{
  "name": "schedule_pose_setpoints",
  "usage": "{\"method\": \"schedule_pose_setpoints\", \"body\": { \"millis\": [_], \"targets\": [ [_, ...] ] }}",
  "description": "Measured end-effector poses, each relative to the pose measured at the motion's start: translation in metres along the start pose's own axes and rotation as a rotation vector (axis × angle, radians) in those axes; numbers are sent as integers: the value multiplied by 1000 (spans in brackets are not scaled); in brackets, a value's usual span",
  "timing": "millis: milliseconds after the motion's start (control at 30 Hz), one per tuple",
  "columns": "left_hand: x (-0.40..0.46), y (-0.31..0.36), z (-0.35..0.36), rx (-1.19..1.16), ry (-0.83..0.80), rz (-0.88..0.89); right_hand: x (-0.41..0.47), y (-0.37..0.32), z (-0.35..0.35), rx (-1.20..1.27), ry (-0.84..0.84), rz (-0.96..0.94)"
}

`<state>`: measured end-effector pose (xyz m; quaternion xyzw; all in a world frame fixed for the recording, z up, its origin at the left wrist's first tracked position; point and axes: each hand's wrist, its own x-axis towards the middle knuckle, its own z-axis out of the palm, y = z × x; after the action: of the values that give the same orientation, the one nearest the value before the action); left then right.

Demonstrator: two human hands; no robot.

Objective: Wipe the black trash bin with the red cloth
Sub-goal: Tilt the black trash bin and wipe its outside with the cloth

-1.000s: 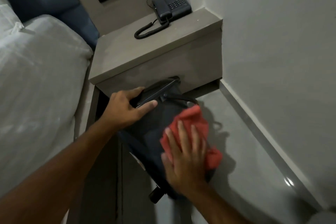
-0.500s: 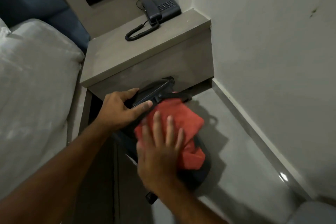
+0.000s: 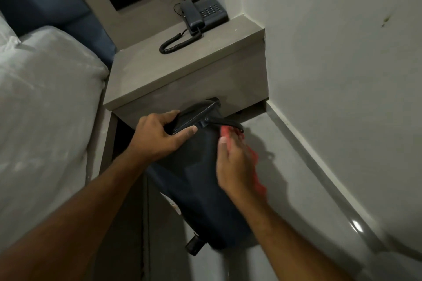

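Note:
The black trash bin [image 3: 198, 180] is tilted, its lidded top leaning towards the bedside cabinet and its base with the foot pedal [image 3: 194, 245] nearest me. My left hand [image 3: 157, 134] grips the bin's top edge at the lid. My right hand [image 3: 233, 164] presses the red cloth [image 3: 254, 157] against the bin's right side; most of the cloth is hidden under the hand, with red showing at the fingertips and along the far edge.
A grey bedside cabinet [image 3: 182, 80] stands just behind the bin, with a dark telephone [image 3: 203, 13] on top. A white bed [image 3: 41, 98] lies to the left. A white wall with a grey skirting [image 3: 319, 162] closes the right side. Grey floor [image 3: 285, 201] lies between.
My right hand has slid the red cloth from the bin's front face round to its right side, so less cloth shows. The left hand has kept its grip on the top.

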<state>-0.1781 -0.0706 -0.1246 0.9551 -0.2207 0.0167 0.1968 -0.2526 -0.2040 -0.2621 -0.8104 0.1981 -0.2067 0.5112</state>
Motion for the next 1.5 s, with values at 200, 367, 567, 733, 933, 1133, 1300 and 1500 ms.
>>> {"method": "schedule_pose_setpoints", "body": {
  "millis": [200, 367, 567, 733, 933, 1133, 1300, 1500],
  "targets": [
    [-2, 18, 2, 51, -12, -37, -116, 54, 15, -358, -26, -450],
    [-12, 34, 9, 111, 39, -70, -87, 113, -27, 43, 26, 202],
    [-28, 90, 49, 279, 118, -146, -63, 82, -36, 139, -4, 84],
    [-32, 123, 90, 435, 11, -149, -67, 61, -36, 282, -60, 80],
    [-43, 115, 113, 463, -98, -170, -66, 72, -29, 485, -160, 294],
    [-40, 78, 73, 453, -172, 147, -65, 74, -30, 744, -143, 455],
    [-48, -21, 6, 701, -536, 174, -57, 100, -37, 574, -69, 556],
    [-51, -3, 18, 991, -377, 296, -51, 101, -42, 724, 19, 641]
  ]
}}
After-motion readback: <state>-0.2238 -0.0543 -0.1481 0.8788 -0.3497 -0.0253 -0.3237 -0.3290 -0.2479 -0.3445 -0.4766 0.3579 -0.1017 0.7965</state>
